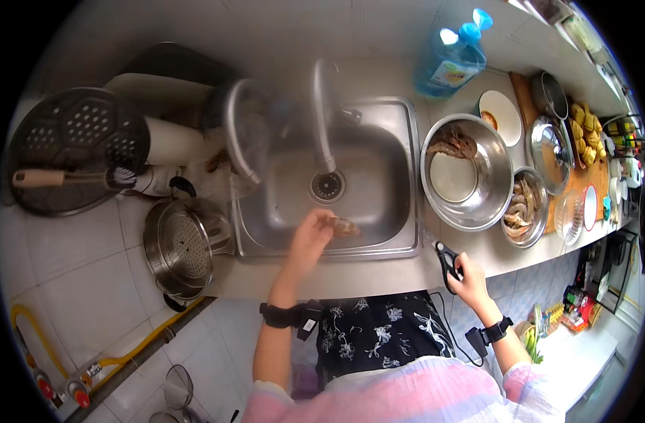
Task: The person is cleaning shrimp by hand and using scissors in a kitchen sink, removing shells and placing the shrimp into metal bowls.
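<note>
Over the front of the steel sink [365, 164], my left hand [313, 236] grips a shrimp [345, 227] by one end. My right hand [468, 277] holds a pair of kitchen scissors [445, 260] by the black handles, near the counter's front edge. Their blades point toward the sink's right rim and look blurred. Right of the sink stands a large steel bowl [499, 203] with a few shrimp [453, 144] at its far side. Beside it, a smaller metal bowl [522, 244] holds several more shrimp [522, 206].
A curved faucet [319, 116] hangs above the drain. Steel strainer pots [180, 248] and a brush [63, 178] are at the left. Behind the bowls stand a blue detergent bottle [452, 63] and a white bowl [505, 113]. A glass lid [550, 153] rests farther right by a cutting board [597, 177].
</note>
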Available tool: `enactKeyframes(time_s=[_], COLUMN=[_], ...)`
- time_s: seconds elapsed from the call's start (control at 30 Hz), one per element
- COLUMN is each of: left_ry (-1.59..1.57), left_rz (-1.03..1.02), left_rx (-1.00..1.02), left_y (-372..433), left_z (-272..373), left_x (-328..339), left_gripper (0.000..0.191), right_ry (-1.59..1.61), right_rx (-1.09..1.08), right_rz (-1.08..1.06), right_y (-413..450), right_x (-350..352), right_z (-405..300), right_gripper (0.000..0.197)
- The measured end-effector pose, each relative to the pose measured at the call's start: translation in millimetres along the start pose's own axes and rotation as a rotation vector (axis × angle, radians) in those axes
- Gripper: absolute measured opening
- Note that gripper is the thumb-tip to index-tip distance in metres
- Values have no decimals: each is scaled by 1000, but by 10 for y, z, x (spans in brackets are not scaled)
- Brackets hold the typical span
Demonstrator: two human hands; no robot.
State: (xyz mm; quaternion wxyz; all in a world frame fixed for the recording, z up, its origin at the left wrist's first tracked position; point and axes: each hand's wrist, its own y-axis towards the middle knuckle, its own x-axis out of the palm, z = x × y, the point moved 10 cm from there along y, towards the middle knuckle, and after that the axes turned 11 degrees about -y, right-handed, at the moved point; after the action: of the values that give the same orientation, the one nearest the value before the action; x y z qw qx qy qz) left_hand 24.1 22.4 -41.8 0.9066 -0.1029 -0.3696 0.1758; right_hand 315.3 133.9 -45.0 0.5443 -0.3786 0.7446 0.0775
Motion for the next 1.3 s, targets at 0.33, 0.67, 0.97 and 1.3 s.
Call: enactKeyframes(time_s=[0.33, 0.67, 0.97, 1.3], left_ry=[144, 145, 67, 32], left_rz=[-28, -137, -274, -260], left_rx=[54, 94, 140, 183], left_y=[126, 156, 185, 242], left_z=[-13, 0, 39, 68], left_x=[187, 314, 452, 490], left_gripper=[18, 20, 18, 21], right_ry=[-89, 369, 435, 432], right_rx=[121, -410, -458, -488], right_rz=[281, 347, 352, 433], right_y=[111, 759, 912, 922], right_x=[50, -611, -553, -656], right_z=[107, -1713, -1827, -1837], right_gripper=[20, 31, 31, 28])
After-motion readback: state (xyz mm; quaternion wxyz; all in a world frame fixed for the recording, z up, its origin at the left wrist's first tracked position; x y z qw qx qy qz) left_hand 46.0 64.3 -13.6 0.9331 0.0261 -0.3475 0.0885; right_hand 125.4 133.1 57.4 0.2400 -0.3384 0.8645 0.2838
